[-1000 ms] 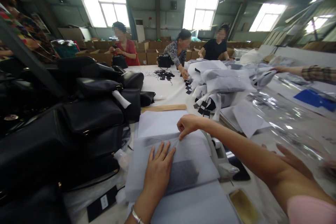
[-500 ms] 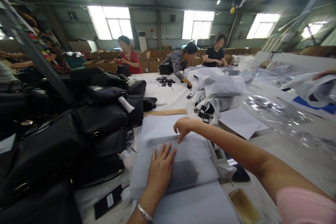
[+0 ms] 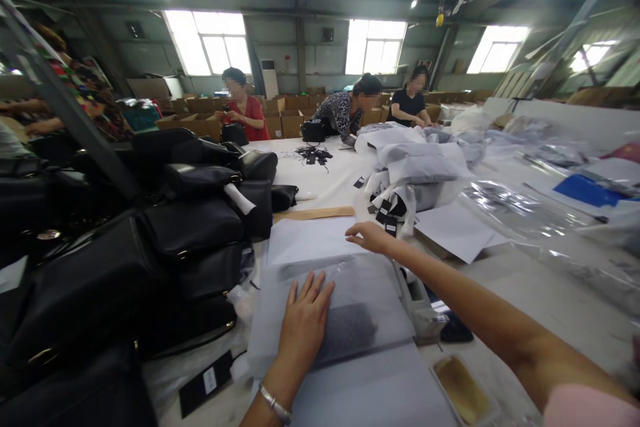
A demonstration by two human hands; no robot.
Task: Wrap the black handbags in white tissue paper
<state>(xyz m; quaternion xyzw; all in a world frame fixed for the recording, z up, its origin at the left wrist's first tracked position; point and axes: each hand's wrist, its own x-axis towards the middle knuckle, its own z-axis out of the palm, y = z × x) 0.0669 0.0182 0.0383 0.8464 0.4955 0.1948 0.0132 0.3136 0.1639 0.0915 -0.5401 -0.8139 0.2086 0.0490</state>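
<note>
The packet (image 3: 357, 330) lies crosswise under the nearer left hand (image 3: 303, 325), flat, fingers spread; the right hand (image 3: 373, 238) is half-curled near its far edge, grip unclear.

Cardboard boxes (image 3: 293, 124) are lined up beneath bright windows (image 3: 376, 47); a small yellow fitting (image 3: 440, 19) is suspended at upper right.

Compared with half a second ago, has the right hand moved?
Yes: the right hand has moved up and slightly right in view, nearer the flat brown strip.
</note>
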